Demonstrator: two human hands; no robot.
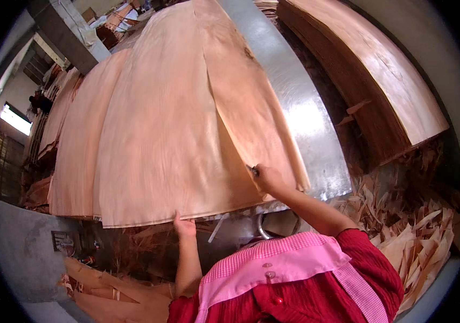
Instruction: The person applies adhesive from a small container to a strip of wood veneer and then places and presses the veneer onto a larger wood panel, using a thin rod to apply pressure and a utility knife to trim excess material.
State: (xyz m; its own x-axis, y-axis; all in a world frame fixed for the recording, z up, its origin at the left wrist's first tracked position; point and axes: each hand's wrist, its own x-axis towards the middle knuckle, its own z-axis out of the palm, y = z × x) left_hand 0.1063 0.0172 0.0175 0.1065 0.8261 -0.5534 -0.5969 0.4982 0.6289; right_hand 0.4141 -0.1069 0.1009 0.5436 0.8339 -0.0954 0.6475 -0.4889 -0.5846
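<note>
A large, thin sheet of wood veneer (pixel 154 113) lies over the metal-topped table in front of me. My left hand (pixel 185 224) grips its near edge, thumb on top and the other fingers hidden underneath. A long split runs down the sheet, and a narrower veneer strip (pixel 246 102) lies to the right of it. At the near end of this split is my right hand (pixel 267 180), closed around a small dark tool (pixel 253 170). Most of the tool is covered by the fingers, so its kind cannot be made out.
Bare metal tabletop (pixel 316 134) shows along the right. Beyond it stands a tall stack of veneer (pixel 381 81). Veneer scraps (pixel 413 231) are heaped at the lower right, with more offcuts (pixel 117 285) at the lower left. Further sheets (pixel 79 145) lie left; a pillar (pixel 65 37) rises behind.
</note>
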